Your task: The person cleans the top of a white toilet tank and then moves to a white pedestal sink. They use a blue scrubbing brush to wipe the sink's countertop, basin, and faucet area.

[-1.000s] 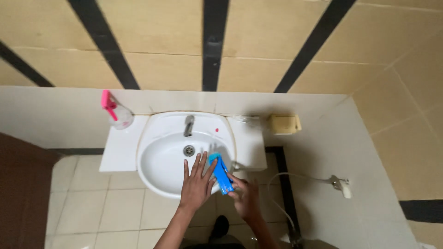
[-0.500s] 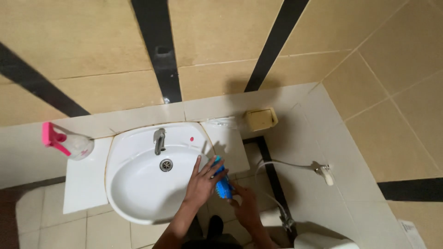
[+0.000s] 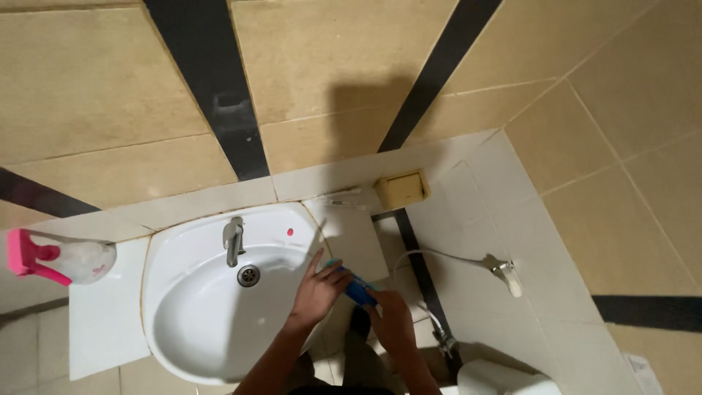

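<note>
A white washbasin [image 3: 183,329] with a metal tap [image 3: 233,240] and a drain [image 3: 248,275] sits in a white counter. My left hand [image 3: 319,289] rests over the basin's right rim, its fingers touching the upper end of a blue tube-like object [image 3: 357,289]. My right hand [image 3: 389,316] grips the lower end of that blue object, just right of the basin. Most of the blue object is hidden between the two hands.
A clear spray bottle with a pink trigger [image 3: 51,260] lies on the counter at far left. A yellow soap box [image 3: 403,189] stands at the back right. A hand sprayer on a hose [image 3: 502,269] hangs on the right wall. A white toilet [image 3: 504,380] shows at bottom right.
The view has swung right and tilted, so the basin sits further left. Both hands stay together on the blue object, now at the basin's right rim rather than over the bowl.
</note>
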